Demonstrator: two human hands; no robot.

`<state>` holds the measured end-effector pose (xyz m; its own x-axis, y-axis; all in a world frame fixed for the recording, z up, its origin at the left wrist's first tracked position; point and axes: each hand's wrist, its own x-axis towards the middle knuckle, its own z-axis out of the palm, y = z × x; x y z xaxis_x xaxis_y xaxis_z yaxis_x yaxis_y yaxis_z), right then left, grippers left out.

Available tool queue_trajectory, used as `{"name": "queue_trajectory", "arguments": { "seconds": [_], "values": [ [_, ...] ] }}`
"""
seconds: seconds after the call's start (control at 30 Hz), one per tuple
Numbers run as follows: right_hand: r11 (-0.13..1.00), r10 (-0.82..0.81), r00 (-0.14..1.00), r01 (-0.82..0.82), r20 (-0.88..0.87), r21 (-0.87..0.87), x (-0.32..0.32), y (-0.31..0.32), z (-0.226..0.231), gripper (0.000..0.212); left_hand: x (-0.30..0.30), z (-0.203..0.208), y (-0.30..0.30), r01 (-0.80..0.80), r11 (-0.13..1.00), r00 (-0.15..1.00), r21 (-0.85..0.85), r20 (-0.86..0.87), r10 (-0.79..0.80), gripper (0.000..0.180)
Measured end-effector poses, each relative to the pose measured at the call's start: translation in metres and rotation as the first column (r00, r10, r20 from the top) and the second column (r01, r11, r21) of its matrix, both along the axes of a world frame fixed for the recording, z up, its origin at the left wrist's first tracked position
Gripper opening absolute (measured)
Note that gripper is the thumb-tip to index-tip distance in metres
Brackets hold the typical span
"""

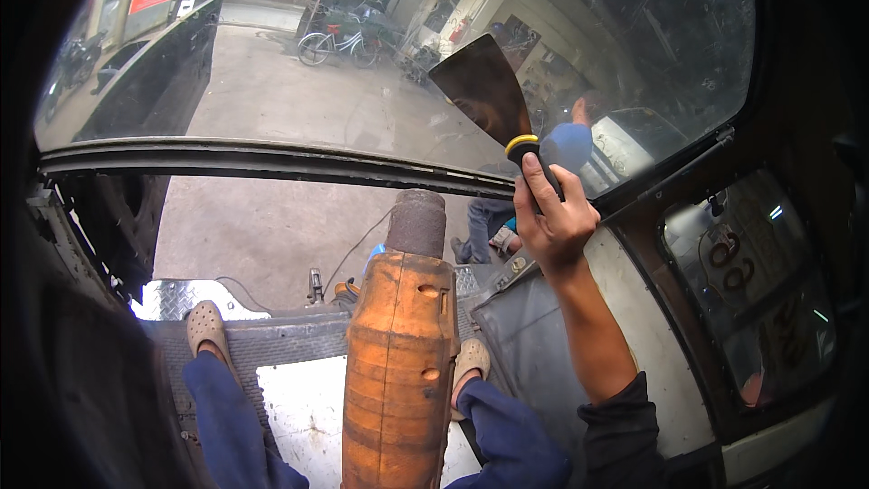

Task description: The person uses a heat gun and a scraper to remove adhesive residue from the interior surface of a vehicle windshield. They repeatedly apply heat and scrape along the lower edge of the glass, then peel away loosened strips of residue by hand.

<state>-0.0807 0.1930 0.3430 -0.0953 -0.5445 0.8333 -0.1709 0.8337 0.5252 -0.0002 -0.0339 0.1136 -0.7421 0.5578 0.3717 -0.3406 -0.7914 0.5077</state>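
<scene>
My right hand (554, 217) is raised at the right, fingers wrapped round the black handle of a putty knife (487, 91). Its wide dark blade, with a yellow band at the neck, points up and left in front of the window glass (299, 81); I cannot tell whether it touches the glass. In the lower middle, a worn orange heat gun (398, 362) points its dark metal nozzle (417, 225) up toward the window's bottom bar (290, 166). The heat gun's lower end runs out of the picture, and my left hand is not visible.
Below the bar, an opening looks onto concrete ground (244, 235). A person (493, 226) crouches outside near the right. A diamond-plate step (195, 299) lies at the left, a white sheet (308, 398) by my feet. A side window (747, 281) is at the right; a bicycle (335, 45) stands outside.
</scene>
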Motion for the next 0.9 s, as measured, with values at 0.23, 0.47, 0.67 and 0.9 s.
{"name": "queue_trajectory", "arguments": {
  "seconds": [0.23, 0.47, 0.67, 0.9],
  "values": [
    [1.000, -0.001, 1.000, 0.001, 0.005, -0.009, -0.0004, -0.0022, 0.0012, 0.039, 0.0014, 0.0008, 0.0003, 0.008, 1.000, 1.000, -0.004, -0.007, -0.008, 0.061],
    [0.999, 0.054, 0.999, -0.054, -0.004, -0.002, -0.0019, -0.0077, 0.0036, 0.039, -0.0026, 0.0006, -0.0023, 0.028, 1.000, 1.000, 0.007, -0.012, -0.028, 0.060],
    [0.997, 0.080, 0.996, -0.080, -0.030, -0.008, -0.0012, -0.0081, 0.0026, 0.038, -0.0035, 0.0000, -0.0058, 0.033, 0.999, 0.999, 0.001, -0.017, -0.033, 0.060],
    [1.000, 0.008, 1.000, -0.008, -0.003, -0.024, 0.0007, -0.0044, -0.0002, 0.038, -0.0040, -0.0001, -0.0073, 0.034, 0.999, 0.999, 0.005, -0.014, -0.034, 0.059]
  ]
}}
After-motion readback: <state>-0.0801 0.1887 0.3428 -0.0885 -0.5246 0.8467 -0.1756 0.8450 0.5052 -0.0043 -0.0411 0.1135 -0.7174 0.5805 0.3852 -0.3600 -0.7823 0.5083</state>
